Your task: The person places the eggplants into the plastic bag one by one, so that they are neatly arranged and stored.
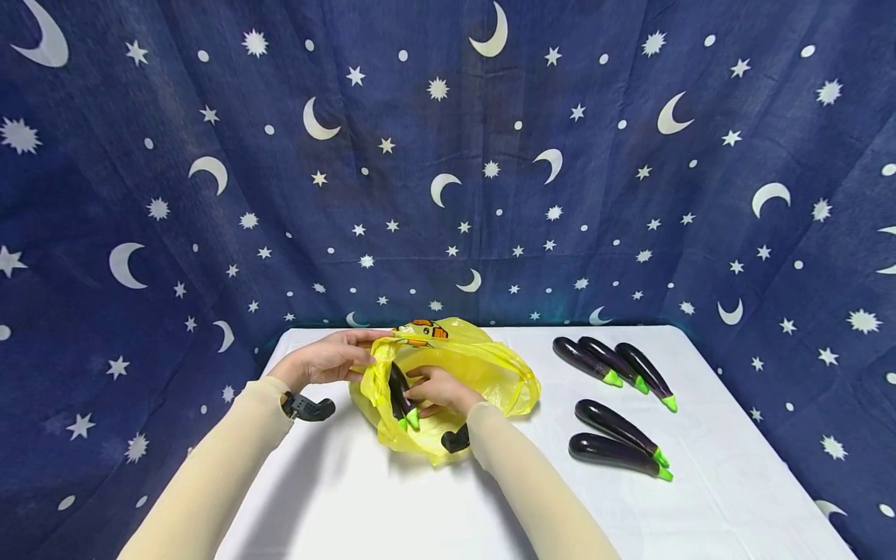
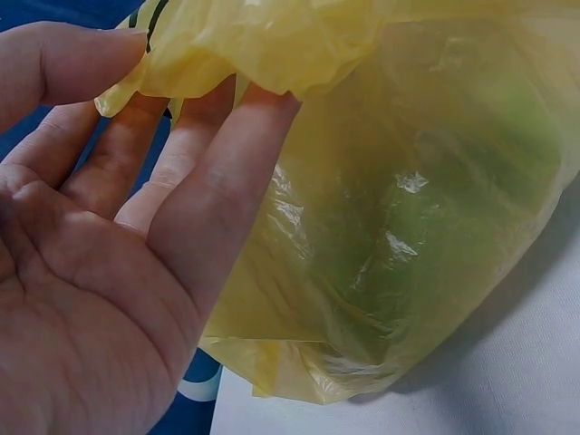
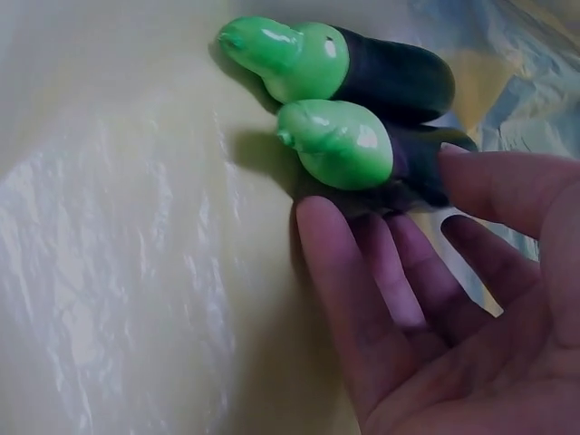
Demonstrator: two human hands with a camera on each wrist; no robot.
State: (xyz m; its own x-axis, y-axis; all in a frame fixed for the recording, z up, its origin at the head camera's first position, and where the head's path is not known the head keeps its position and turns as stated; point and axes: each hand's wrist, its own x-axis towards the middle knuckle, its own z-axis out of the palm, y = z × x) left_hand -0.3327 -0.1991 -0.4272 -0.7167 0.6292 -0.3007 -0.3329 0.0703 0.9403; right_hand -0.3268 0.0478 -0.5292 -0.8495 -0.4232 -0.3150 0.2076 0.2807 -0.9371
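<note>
"Where are the eggplants (image 3: 399, 77)?"

"Two lie side by side in the bag (image 1: 490, 364), their green caps toward its mouth. Only the head view takes in the rest, on the surface (image 1: 350, 498) right of the bag: a back trio (image 1: 612, 364) and a front pair (image 1: 616, 453)."

"And the grip on each side?"

"The left hand (image 1: 327, 359) pinches the bag's rim. Its wrist view shows the thumb in front and fingers tucked behind, the contents just a dim shape through plastic. The right hand (image 1: 444, 389) grasps the nearer eggplant (image 3: 349, 149); its wrist view shows the thumb on the dark body and the forefinger below the cap, partly hidden from the head."

"Edges and room?"

"The bag sits near the surface's rear edge, before the curtain (image 1: 413, 132). Its mouth gapes frontward, with open space right of the right hand. Bare white separates it from the trio and pair; the trio lies closer to the right edge. More white stretches in front."
</note>
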